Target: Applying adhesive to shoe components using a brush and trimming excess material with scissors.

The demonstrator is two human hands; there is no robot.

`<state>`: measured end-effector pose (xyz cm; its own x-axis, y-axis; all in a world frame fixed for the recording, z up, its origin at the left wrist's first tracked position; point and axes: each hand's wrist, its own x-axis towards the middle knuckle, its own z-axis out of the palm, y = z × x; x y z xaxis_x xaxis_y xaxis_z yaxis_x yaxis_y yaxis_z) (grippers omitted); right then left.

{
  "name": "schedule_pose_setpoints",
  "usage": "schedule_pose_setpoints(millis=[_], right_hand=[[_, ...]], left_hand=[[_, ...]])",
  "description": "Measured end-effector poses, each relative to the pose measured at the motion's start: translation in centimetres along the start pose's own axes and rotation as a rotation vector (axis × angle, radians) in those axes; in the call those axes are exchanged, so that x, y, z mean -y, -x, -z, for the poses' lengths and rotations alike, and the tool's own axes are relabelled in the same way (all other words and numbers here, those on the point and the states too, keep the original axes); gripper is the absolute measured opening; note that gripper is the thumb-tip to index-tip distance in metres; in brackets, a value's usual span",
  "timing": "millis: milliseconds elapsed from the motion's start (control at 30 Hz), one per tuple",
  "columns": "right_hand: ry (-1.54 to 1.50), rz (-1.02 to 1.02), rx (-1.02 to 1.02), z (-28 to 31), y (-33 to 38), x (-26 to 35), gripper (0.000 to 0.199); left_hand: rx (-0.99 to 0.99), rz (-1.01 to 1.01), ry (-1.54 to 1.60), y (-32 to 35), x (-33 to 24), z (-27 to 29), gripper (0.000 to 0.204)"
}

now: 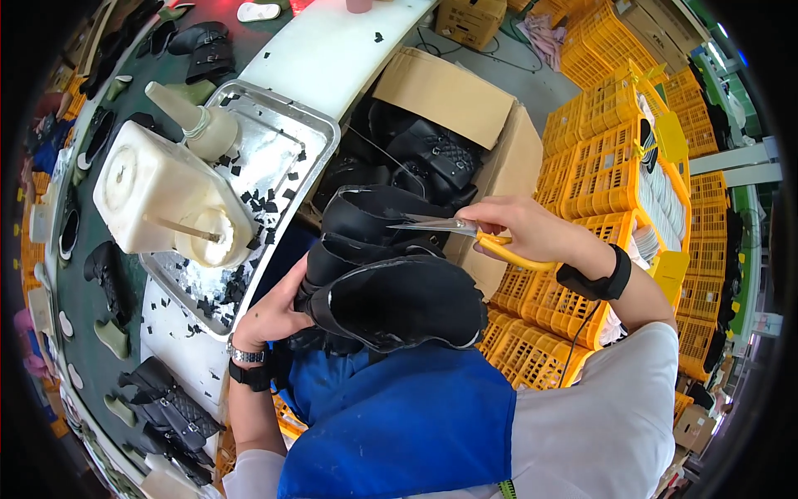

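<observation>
In front of my blue apron are black boots, their wide shaft openings facing up toward me. My left hand grips them from the left, its thumb on the near shaft and its other fingers partly hidden behind. A second black shaft stands just beyond, with an uneven rim. My right hand is closed on yellow-handled scissors, whose pointed blades reach left over the far shaft's rim. Whether the blades are cutting into it, I cannot tell.
An open cardboard box of black boots stands beyond my hands. Left, a metal tray with black scraps holds a white glue container and a nozzle bottle. Stacked yellow crates rise at right; boots line a green conveyor.
</observation>
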<state>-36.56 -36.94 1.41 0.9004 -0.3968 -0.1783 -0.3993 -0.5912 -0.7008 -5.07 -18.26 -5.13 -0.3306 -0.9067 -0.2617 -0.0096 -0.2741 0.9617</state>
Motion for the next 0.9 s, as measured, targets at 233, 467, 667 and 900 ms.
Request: schedule_pose_setpoints(millis=[233,467,667,900], right_hand=[[-0.104,-0.057,0.051,0.0,0.2,1.4,0.037],[-0.118,-0.103,0.136,0.7,0.1,2.1,0.041],[-0.237,-0.037,0.113,0.1,0.4,1.2,0.045],[-0.312,-0.129,0.179,0.4,0.7,1.7,0.044]], left_hand=[[-0.053,-0.065,-0.188,0.4,0.1,-0.2,0.087],[-0.041,-0.049,-0.153,0.2,0.1,-0.3,0.088],[-0.051,-0.041,-0.166,0.3,0.0,-0.4,0.087],[-0.035,-0.055,-0.168,0.2,-0.2,-0.5,0.087]])
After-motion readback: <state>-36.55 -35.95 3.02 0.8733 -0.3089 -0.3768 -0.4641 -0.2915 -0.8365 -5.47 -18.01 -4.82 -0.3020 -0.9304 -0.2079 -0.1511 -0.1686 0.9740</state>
